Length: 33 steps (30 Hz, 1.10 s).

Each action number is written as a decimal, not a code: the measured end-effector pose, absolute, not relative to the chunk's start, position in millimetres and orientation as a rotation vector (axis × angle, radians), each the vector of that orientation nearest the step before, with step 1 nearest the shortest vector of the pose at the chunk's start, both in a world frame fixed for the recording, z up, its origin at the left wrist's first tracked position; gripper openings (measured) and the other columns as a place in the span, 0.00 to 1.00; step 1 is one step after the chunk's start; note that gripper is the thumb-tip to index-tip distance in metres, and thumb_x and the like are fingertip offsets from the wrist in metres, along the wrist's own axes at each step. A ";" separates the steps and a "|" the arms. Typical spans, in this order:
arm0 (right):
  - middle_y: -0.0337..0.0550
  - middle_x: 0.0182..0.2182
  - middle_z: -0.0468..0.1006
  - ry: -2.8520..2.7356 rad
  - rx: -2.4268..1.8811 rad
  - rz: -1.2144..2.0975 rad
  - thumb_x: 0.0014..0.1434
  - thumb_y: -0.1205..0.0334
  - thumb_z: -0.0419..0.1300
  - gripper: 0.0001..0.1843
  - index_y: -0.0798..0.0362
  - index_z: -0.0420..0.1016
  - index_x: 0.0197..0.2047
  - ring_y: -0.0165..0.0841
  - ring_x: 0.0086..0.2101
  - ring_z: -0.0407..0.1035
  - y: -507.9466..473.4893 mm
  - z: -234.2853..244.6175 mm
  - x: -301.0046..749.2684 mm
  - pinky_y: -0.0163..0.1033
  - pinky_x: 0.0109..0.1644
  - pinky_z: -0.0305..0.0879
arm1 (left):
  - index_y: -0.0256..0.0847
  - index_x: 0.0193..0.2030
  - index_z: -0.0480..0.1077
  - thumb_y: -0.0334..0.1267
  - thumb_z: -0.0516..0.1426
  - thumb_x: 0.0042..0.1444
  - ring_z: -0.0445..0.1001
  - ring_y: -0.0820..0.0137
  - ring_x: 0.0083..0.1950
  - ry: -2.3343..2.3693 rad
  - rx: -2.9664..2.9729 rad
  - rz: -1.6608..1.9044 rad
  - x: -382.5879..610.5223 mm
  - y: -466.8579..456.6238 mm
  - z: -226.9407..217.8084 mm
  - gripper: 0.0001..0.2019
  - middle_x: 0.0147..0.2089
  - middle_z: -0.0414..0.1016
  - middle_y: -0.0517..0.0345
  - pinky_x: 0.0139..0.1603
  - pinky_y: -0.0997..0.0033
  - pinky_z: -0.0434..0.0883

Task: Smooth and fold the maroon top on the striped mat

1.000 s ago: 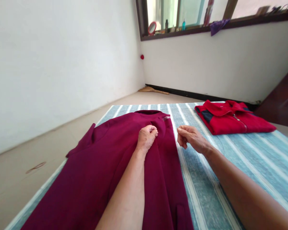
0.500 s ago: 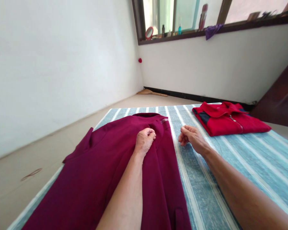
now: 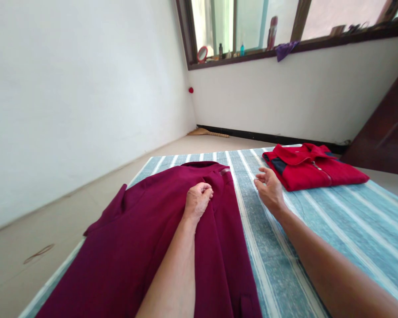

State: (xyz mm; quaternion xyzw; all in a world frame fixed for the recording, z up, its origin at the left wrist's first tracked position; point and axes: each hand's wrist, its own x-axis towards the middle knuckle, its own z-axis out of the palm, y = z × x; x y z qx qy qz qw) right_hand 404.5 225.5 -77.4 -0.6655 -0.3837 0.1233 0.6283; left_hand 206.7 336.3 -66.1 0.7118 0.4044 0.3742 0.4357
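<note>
Left hand [image 3: 198, 201] pinches maroon coat [image 3: 142, 238], its pale strip [image 3: 224, 171] unreadable; right hand [image 3: 269, 189] loosely spread.

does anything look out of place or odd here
A thin cord-like loop lies loose on the floor at left, and a purple cloth droops over the windowsill edge; both look stray, not put away.

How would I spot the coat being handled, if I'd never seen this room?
Find the striped sheet. Along its left side lies the maroon coat, pinched in the left hand. Unlike the folded red jacket, it is spread out.
</note>
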 end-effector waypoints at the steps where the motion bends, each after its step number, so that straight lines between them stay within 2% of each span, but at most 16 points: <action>1: 0.51 0.43 0.72 -0.924 -1.533 0.233 0.53 0.56 0.56 0.21 0.53 0.62 0.50 0.40 0.41 0.69 225.9 -76.1 399.4 0.48 0.44 0.66 | 0.38 0.30 0.72 0.33 0.55 0.47 0.75 0.71 0.28 1.011 1.772 0.929 206.8 336.8 -66.4 0.05 0.26 0.76 0.58 0.30 0.74 0.71; 4: 0.50 0.44 0.73 -1.144 -1.493 0.177 0.56 0.60 0.54 0.14 0.51 0.67 0.46 0.40 0.42 0.68 224.5 -68.3 371.2 0.49 0.47 0.63 | 0.37 0.34 0.72 0.33 0.55 0.48 0.76 0.70 0.30 1.023 1.769 0.919 206.5 337.8 -67.0 0.06 0.29 0.77 0.56 0.30 0.74 0.71; 7: 0.46 0.40 0.75 -1.441 -1.385 0.178 0.58 0.62 0.54 0.08 0.50 0.70 0.41 0.37 0.41 0.68 217.9 -56.9 333.2 0.43 0.48 0.63 | 0.36 0.41 0.73 0.31 0.55 0.50 0.77 0.69 0.35 1.034 1.753 0.907 206.1 337.6 -66.5 0.11 0.40 0.78 0.50 0.31 0.74 0.73; 10: 0.47 0.36 0.75 -1.915 -1.274 0.051 0.63 0.63 0.49 0.09 0.52 0.69 0.37 0.35 0.37 0.68 208.6 -48.8 301.2 0.41 0.43 0.62 | 0.35 0.49 0.70 0.29 0.54 0.52 0.77 0.67 0.42 1.060 1.718 0.906 206.0 336.6 -64.6 0.17 0.52 0.74 0.44 0.31 0.76 0.73; 13: 0.45 0.33 0.74 -2.171 -1.241 -0.023 0.62 0.61 0.51 0.08 0.53 0.68 0.34 0.35 0.35 0.66 202.1 -48.1 283.6 0.42 0.41 0.61 | 0.35 0.53 0.68 0.30 0.53 0.54 0.76 0.66 0.46 1.073 1.684 0.901 205.5 335.2 -61.8 0.19 0.56 0.71 0.43 0.30 0.77 0.74; 16: 0.45 0.35 0.73 -2.289 -1.272 -0.070 0.59 0.59 0.56 0.06 0.52 0.67 0.34 0.38 0.38 0.64 200.2 -51.7 278.0 0.43 0.42 0.60 | 0.36 0.53 0.68 0.31 0.54 0.54 0.76 0.67 0.47 1.075 1.678 0.888 204.1 334.0 -59.3 0.18 0.57 0.70 0.45 0.32 0.78 0.74; 20: 0.47 0.39 0.72 -2.272 -1.335 -0.108 0.57 0.57 0.57 0.09 0.52 0.67 0.38 0.41 0.43 0.62 201.1 -55.6 276.8 0.45 0.45 0.59 | 0.36 0.53 0.68 0.31 0.54 0.55 0.77 0.67 0.44 1.109 1.702 0.862 203.3 334.0 -57.1 0.18 0.54 0.73 0.45 0.34 0.76 0.75; 24: 0.49 0.40 0.71 -2.227 -1.399 -0.102 0.55 0.55 0.57 0.13 0.53 0.65 0.41 0.42 0.42 0.62 202.4 -56.7 275.2 0.47 0.46 0.60 | 0.35 0.53 0.67 0.30 0.54 0.55 0.78 0.67 0.42 1.155 1.753 0.809 204.4 335.5 -54.6 0.18 0.48 0.77 0.46 0.36 0.74 0.75; 30: 0.49 0.40 0.71 -2.252 -1.421 -0.115 0.55 0.54 0.58 0.15 0.55 0.66 0.42 0.43 0.40 0.63 201.8 -56.7 274.1 0.48 0.44 0.60 | 0.34 0.54 0.66 0.27 0.53 0.53 0.78 0.66 0.44 1.253 1.974 0.644 209.8 342.4 -44.7 0.20 0.49 0.76 0.43 0.36 0.72 0.74; 33: 0.49 0.40 0.72 -2.248 -1.427 -0.113 0.55 0.54 0.58 0.16 0.55 0.66 0.42 0.43 0.40 0.64 201.5 -58.0 273.7 0.47 0.43 0.60 | 0.36 0.50 0.69 0.25 0.53 0.51 0.76 0.64 0.46 1.299 2.197 0.561 215.5 342.8 -36.4 0.19 0.47 0.76 0.46 0.45 0.67 0.72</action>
